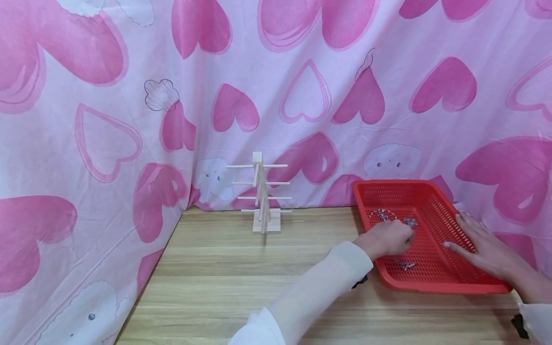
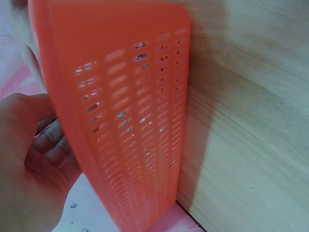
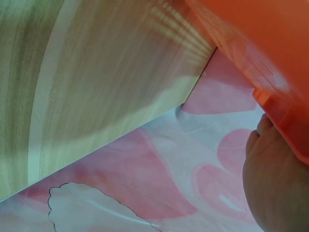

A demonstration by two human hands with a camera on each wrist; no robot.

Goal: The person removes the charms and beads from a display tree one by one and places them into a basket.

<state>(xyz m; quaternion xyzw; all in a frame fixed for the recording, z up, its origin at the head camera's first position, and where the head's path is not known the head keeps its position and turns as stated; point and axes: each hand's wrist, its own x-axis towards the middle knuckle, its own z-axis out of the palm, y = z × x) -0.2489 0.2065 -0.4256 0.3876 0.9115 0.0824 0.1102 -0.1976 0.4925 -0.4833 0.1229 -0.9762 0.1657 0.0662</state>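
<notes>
My left hand point(image 1: 389, 237) is over the near-left part of a red plastic basket point(image 1: 444, 288), its back turned up and its fingers bent down. In the left wrist view the left hand point(image 2: 36, 164) shows curled fingers behind the basket's rim; the fingertips are hidden, so whether they pinch anything is unclear. Small shiny bundles lie in the basket: one beaded with red and white point(image 1: 382, 215), one silvery point(image 1: 411, 222), one nearer the front point(image 1: 406, 264). My right hand point(image 1: 489, 251) rests at the basket's right rim, fingers extended and thumb spread inward.
A pale wooden stand point(image 1: 261, 196) with several horizontal pegs stands left of the basket, near the back edge of the wood-grain table point(image 1: 224, 282). A pink heart-patterned cloth point(image 1: 297, 96) hangs behind and along the left side.
</notes>
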